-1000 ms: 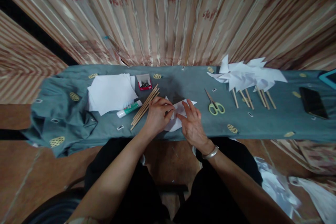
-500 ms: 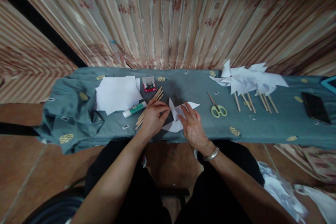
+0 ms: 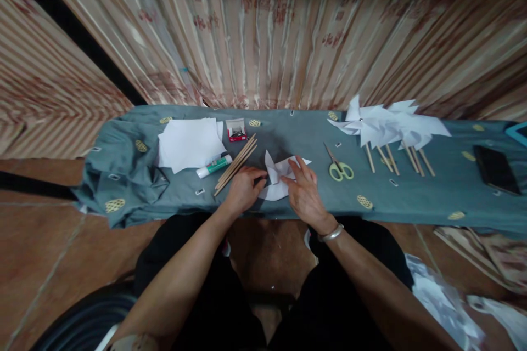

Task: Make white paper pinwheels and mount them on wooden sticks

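Sticks point(image 3: 235, 162) and glue point(image 3: 214, 166) are seen left of the folded paper point(image 3: 278, 178), scissors point(image 3: 338, 165) right. Paper is pinched by the left hand point(image 3: 244, 189) and pressed by the spread right hand point(image 3: 303, 192).

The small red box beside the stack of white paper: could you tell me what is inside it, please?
The small red box is open, with small dark items inside, too small to identify. Its bottom is covered by them.

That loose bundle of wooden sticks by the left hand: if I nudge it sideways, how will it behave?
The wooden sticks look thin, round and unbound, so they would probably roll and fan apart. They seem stiff and light. The wrinkled blue-grey cloth under them may slow rolling, and the glue stick beside them might roll too.
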`<state>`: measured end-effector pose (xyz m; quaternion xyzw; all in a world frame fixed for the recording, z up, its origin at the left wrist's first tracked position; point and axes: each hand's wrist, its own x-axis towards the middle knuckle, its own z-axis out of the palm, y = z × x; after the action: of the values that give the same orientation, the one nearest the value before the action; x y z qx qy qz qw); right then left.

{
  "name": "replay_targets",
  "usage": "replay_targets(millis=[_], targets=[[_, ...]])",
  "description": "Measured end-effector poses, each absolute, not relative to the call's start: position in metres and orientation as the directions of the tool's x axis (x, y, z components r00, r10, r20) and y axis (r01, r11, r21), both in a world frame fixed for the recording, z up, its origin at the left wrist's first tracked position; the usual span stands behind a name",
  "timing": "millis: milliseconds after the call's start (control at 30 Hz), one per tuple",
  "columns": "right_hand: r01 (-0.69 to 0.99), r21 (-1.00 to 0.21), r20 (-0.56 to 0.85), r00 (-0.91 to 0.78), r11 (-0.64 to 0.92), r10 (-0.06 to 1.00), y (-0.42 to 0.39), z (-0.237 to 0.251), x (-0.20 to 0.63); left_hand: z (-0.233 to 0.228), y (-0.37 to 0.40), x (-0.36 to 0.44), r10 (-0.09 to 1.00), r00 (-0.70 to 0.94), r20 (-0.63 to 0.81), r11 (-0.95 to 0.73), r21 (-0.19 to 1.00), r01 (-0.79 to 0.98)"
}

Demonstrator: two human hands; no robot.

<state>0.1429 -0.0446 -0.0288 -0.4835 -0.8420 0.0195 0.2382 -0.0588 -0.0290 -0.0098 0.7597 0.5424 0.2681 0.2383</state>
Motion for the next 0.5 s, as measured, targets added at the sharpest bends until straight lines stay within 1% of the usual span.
replay_targets(millis=[200,333,433,500], targets=[[0.789,-0.349,0.384,-0.371,0.505,0.845,-0.044,-0.032,0.156,-0.012,-0.027,-0.061,0.948,0.270,0.166,-0.311,0.658,0.686],[0.779,-0.420,0.360,-0.329,0.467,0.873,-0.041,-0.031,0.162,-0.013,-0.028,-0.060,0.953,0.252,0.167,-0.295,0.699,0.651],[0.768,-0.452,0.364,-0.305,0.454,0.880,-0.040,-0.029,0.162,-0.015,-0.026,-0.057,0.971,0.210,0.110,-0.212,0.801,0.560],[0.761,-0.465,0.373,-0.295,0.452,0.880,-0.039,-0.027,0.160,-0.016,-0.022,-0.053,0.982,0.185,0.028,-0.103,0.906,0.410]])
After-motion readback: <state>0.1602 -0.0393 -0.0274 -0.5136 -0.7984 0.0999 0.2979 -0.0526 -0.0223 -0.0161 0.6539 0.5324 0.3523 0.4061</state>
